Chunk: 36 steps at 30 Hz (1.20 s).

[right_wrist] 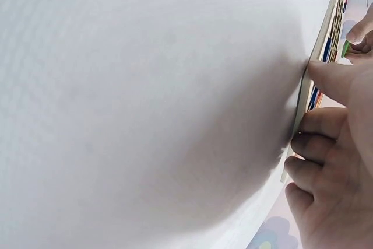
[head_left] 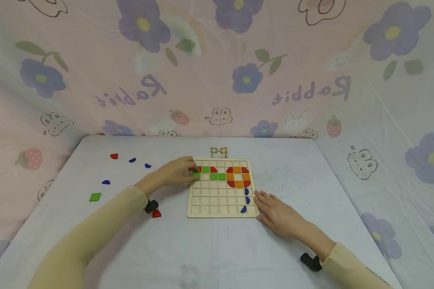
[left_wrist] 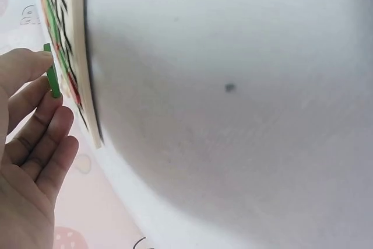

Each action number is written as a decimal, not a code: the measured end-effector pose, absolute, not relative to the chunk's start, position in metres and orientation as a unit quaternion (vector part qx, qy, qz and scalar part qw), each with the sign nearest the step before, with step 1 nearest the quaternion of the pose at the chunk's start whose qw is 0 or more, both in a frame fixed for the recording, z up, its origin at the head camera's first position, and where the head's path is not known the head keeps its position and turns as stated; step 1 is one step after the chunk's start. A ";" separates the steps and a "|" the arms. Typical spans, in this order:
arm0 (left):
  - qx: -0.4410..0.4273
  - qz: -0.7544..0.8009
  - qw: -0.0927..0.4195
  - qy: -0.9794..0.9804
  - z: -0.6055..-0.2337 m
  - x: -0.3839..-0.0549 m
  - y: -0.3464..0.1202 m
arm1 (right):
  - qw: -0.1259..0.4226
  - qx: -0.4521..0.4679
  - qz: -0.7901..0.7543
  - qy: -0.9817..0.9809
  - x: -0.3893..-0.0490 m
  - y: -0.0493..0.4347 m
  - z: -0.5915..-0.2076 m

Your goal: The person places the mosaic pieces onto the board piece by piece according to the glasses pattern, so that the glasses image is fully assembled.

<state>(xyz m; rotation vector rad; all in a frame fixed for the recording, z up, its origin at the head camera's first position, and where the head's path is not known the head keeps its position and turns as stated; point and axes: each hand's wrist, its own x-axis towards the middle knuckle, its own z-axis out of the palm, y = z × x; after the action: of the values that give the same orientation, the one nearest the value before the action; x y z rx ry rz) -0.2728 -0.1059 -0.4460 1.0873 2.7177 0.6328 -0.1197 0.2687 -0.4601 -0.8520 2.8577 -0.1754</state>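
My left hand (head_left: 175, 170) pinches a green square tile (left_wrist: 51, 77) between thumb and fingertips, over the left edge of a wooden grid board (head_left: 217, 200). In the left wrist view the tile is on edge, apart from the board's surface. Fingertips of my right hand (head_left: 278, 214) touch the board's right edge, the fingers fairly straight. Near the board's upper right, red quarter-round tiles (head_left: 245, 170) and orange square tiles (head_left: 237, 184) form a ring. Green squares (head_left: 213, 176) and red pieces lie to its left, the leftmost partly hidden by my left hand. Blue half-round pieces (head_left: 247, 200) lie at the lower right.
A small pattern card (head_left: 218, 151) lies behind the board. Loose on the left side of the white table (head_left: 217, 249) are a green tile (head_left: 95, 197), blue half-round pieces (head_left: 106, 182) and red pieces (head_left: 156, 213). A printed cloth (head_left: 202, 80) hangs behind.
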 end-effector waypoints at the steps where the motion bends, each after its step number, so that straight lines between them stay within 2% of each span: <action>1: 0.361 0.206 0.074 0.906 -0.447 -0.273 -0.105 | 0.077 -0.284 -0.058 0.954 -0.120 0.269 -0.460; 36: 0.357 0.167 0.082 0.916 -0.460 -0.279 -0.102 | 0.076 -0.289 -0.071 0.952 -0.120 0.271 -0.459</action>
<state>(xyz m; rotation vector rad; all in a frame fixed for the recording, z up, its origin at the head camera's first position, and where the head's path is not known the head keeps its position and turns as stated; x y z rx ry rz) -0.2787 -0.1024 -0.4600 1.0653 2.7356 0.5005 -0.1197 0.2715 -0.4594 -0.8662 2.8526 -0.2124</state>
